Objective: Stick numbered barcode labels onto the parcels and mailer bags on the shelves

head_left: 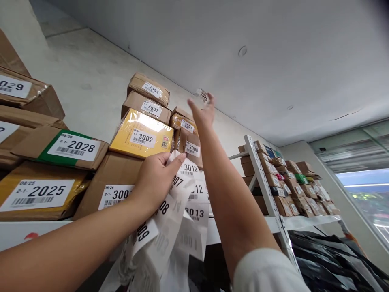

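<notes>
My left hand (158, 174) pinches a bunch of printed barcode labels (182, 194) between thumb and fingers. The strips hang down in loose folds, with numbers such as 3010 and 3013 showing. High up in front of the wall, my right hand (204, 112) is raised, slightly blurred, with a single label marked 3009 (202, 95) at its fingertips. Beyond my hands stand stacked parcels. A yellow parcel marked 3002 (141, 134) is just behind my left hand. Below my right hand, parcels marked 3007 (186, 123) and 3006 (191, 148) are partly covered by my forearm.
More labelled boxes, among them one marked 2028 (73, 148), fill the left of the white shelf (36, 233). A metal shelf post (264, 178) rises at the right, with a further row of parcels (291, 182) behind it. Black plastic bags (331, 259) lie below.
</notes>
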The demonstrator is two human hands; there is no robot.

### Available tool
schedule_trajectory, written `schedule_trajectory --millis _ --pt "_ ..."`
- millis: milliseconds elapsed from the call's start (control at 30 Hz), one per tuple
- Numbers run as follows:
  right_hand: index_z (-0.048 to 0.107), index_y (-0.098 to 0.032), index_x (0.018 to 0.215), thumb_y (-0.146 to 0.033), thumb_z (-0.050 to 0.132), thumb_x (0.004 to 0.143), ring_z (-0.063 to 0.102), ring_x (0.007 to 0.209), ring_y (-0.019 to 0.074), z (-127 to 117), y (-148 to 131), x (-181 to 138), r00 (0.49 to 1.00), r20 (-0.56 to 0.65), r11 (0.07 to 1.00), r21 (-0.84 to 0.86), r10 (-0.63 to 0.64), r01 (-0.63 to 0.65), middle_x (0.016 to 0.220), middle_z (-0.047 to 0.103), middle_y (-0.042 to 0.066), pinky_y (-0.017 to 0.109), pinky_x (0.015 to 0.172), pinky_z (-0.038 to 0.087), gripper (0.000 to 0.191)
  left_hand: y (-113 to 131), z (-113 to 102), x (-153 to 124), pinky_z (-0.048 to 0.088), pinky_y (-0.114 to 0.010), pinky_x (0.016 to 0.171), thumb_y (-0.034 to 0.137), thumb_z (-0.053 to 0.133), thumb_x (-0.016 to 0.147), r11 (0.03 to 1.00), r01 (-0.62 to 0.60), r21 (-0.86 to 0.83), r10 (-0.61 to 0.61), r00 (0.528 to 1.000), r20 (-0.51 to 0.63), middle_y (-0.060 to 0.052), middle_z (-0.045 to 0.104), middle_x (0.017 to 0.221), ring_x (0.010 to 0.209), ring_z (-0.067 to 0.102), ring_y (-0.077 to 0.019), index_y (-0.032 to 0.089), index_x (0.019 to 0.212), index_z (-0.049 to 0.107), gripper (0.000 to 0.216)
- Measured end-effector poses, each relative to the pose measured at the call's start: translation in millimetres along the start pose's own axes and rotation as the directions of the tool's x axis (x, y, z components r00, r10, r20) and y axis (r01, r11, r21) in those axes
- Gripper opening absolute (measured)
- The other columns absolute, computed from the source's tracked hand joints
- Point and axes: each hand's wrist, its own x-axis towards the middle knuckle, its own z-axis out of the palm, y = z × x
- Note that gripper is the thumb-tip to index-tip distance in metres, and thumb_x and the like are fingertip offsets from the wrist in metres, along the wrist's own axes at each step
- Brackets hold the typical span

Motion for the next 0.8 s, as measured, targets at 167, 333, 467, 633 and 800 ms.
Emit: schedule_trajectory --millis 167,333,467,633,800 --pt "0.012 -0.017 0.142 -0.038 0.080 0.055 0.046 0.113 0.0428 51 0 25 0.974 0.134 0.930 -0.343 0.185 -0.129 0.118 0.047 0.024 0.061 0.082 0.040 0.113 -11 -15 -7 0.025 -0.023 0.045 0.054 0.057 0.074 0.999 -0.016 0.047 0.014 0.999 0.030 0.006 0.030 0.050 0.047 0.029 -0.0093 0.020 0.052 0.031 0.048" --pt "0.001 -0.014 0.143 -0.042 0.072 0.063 0.041 0.120 0.0397 32 -6 5 0.995 -0.020 0.929 -0.357 0.097 -0.097 0.126 0.040 0.025 0.057 0.090 0.039 0.110 -1 -27 2 0.037 -0.025 0.051 0.052 0.042 0.085 0.980 -0.064 0.188 0.053 0.997 0.065 0.001 0.052 0.058 0.054 0.048 -0.0144 0.018 0.064 0.052 0.041" --pt "-0.013 -0.029 0.143 -0.045 0.061 0.076 0.032 0.128 0.0363 -30 -14 -37 0.892 -0.151 0.842 -0.425 -0.427 0.331 0.144 0.013 0.017 0.058 0.087 0.042 0.101 28 -24 22 0.044 -0.031 0.061 0.038 0.046 0.085 0.824 -0.142 0.549 0.126 0.990 0.067 -0.007 0.066 0.084 0.072 0.060 -0.0222 0.018 0.123 0.051 0.043" --pt "-0.017 -0.030 0.142 -0.044 0.069 0.072 0.041 0.119 0.0308 -116 -26 -140 0.839 -0.186 0.852 -0.242 -0.511 0.465 0.137 0.021 0.018 0.050 0.087 0.048 0.111 54 6 26 0.044 -0.029 0.058 0.034 0.050 0.084 0.548 -0.377 0.747 0.329 0.918 0.221 -0.007 0.068 0.081 0.072 0.063 -0.0254 0.027 0.144 0.025 0.065" --pt "0.022 -0.029 0.139 -0.054 0.071 0.068 0.044 0.117 0.0309 -203 -32 -226 0.932 -0.181 0.947 0.009 -0.314 0.321 0.127 0.035 0.014 0.055 0.099 0.040 0.090 31 21 -21 0.042 -0.027 0.050 0.026 0.045 0.085 0.376 -0.657 0.653 0.436 0.747 0.501 -0.004 0.066 0.067 0.056 0.060 -0.0207 0.033 0.135 0.045 0.050"
